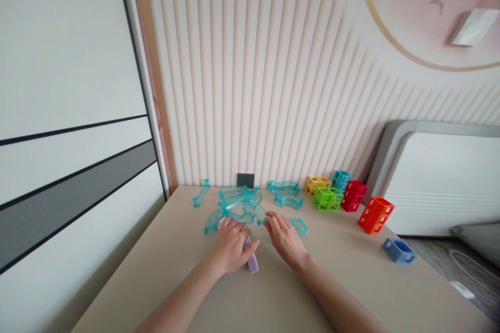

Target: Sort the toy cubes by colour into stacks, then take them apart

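Observation:
My left hand point(233, 246) is closed over a lavender plastic piece point(252, 264), which sticks out below the thumb. Some lavender also shows by its fingertips; the palm hides the rest. To its right, my right hand point(284, 238) pinches the near end of a clear teal track piece point(255, 212) with thumb and fingertips. Other see-through teal track pieces point(233, 199) lie in a loose heap just beyond both hands. A flat teal piece with a round opening point(299, 227) rests right of my right hand.
Two curved teal pieces point(288, 202) and a straight one point(201, 193) lie near the wall. Yellow, green point(327, 199), cyan, red point(354, 195) and orange point(375, 215) frame blocks stand along the right side. A low blue block point(399, 250) sits by the table's right edge.

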`<state>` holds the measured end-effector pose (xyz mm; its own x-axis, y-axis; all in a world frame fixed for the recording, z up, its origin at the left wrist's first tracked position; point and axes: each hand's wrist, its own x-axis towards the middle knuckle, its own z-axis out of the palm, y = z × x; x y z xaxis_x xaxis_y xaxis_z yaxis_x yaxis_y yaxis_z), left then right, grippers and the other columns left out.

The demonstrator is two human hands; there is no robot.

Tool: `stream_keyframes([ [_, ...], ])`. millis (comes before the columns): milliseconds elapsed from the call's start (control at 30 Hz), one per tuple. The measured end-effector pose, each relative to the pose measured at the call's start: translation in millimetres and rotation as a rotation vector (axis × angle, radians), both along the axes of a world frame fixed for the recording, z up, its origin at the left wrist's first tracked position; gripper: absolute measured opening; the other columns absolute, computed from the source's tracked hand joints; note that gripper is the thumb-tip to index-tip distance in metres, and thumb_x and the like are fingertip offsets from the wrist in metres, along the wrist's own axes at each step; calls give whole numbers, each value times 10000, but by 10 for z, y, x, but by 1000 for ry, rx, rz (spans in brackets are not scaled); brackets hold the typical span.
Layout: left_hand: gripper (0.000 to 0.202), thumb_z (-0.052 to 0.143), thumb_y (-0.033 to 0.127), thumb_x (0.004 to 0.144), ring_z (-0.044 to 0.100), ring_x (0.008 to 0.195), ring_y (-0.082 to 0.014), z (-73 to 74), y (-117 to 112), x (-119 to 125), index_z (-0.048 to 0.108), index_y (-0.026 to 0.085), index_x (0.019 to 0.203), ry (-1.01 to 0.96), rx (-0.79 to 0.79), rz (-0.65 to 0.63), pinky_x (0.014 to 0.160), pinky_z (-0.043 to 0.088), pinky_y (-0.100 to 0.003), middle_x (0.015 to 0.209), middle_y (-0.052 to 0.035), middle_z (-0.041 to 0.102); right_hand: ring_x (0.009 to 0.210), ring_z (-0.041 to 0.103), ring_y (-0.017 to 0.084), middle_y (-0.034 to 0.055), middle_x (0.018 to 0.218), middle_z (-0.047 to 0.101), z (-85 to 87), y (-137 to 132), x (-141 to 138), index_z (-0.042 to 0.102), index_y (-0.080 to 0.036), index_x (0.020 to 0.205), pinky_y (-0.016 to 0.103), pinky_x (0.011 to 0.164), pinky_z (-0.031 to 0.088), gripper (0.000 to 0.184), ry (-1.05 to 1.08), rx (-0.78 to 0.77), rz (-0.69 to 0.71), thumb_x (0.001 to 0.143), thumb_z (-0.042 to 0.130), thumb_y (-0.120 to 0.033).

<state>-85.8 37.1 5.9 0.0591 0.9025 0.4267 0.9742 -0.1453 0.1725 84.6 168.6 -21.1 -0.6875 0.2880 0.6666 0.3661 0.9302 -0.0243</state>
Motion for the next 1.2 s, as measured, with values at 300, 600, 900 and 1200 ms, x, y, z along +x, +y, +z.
stream_keyframes([
  [300, 360, 474, 483, 952, 653, 939, -295, 43, 2, 21, 706, 210, 913, 56, -37, 4, 924, 414, -492, 925, -91, 735, 923, 692, 203, 101, 1047, 700, 51, -25, 8, 577, -206, 1046, 331, 816, 567, 211, 22, -67, 28, 1050, 368, -229],
  [600, 309, 502, 465, 939, 643, 996, -296, 1, -7, 28, 687, 219, 961, 29, -49, -11, 953, 391, -486, 952, -81, 738, 921, 692, 198, 97, 1032, 697, 39, -39, -6, 545, -210, 1070, 318, 807, 568, 201, 55, -98, 49, 1046, 346, -194],
  [900, 391, 532, 399, 921, 633, 1038, -287, 62, -38, 26, 550, 261, 1287, -47, -67, -20, 961, 395, -470, 1038, -69, 722, 829, 700, 209, 74, 943, 691, 33, -25, -11, 524, -224, 1075, 313, 737, 568, 162, 110, -90, 45, 1038, 369, -195],
  [1200, 308, 495, 349, 953, 636, 1037, -279, -7, -16, 21, 624, 231, 1207, -112, -16, -32, 984, 411, -491, 1057, -77, 724, 870, 703, 215, 88, 973, 701, 54, -2, 19, 528, -216, 1126, 323, 759, 577, 177, 169, -70, 67, 1036, 376, -206],
])
